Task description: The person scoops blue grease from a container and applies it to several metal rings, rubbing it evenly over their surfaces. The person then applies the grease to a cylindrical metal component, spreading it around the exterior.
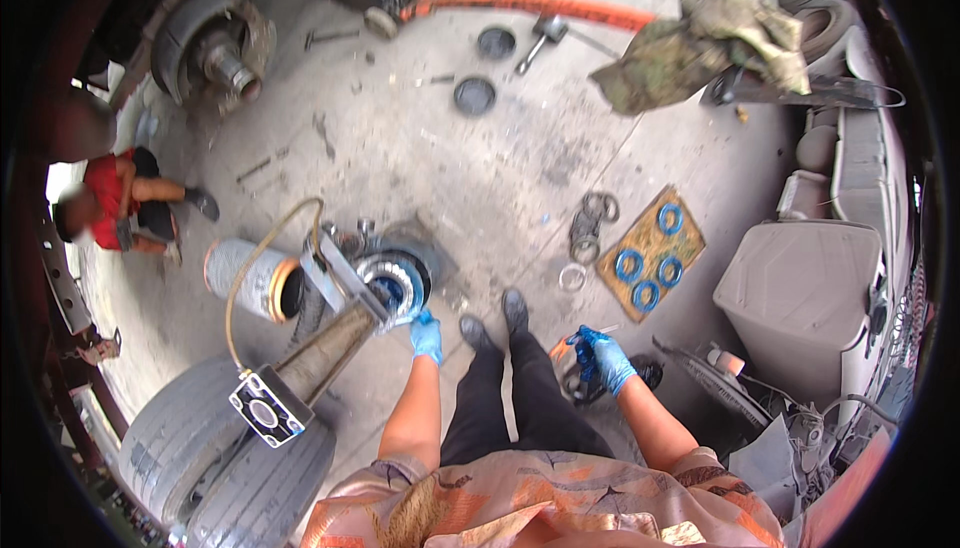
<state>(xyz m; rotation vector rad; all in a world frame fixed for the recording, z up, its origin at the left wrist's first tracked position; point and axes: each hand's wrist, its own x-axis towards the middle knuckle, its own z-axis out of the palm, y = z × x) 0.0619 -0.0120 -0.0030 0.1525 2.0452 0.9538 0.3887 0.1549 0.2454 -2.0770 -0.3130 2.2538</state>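
Left blue-gloved hand (426, 336) rested bent at the near rim of the round, blue-greased metal hub (403, 290) at left, presumably steadying; closure unclear. Right blue-gloved hand (604, 356) curled partway, contents indeterminate. Four blue-coated rings (619, 270) lay right on brown board (646, 234), likely against grit.

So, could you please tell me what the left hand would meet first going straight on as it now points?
Probably the round, blue-smeared metal hub: the left hand sits close by its near edge, though depth is hard to judge from this view.
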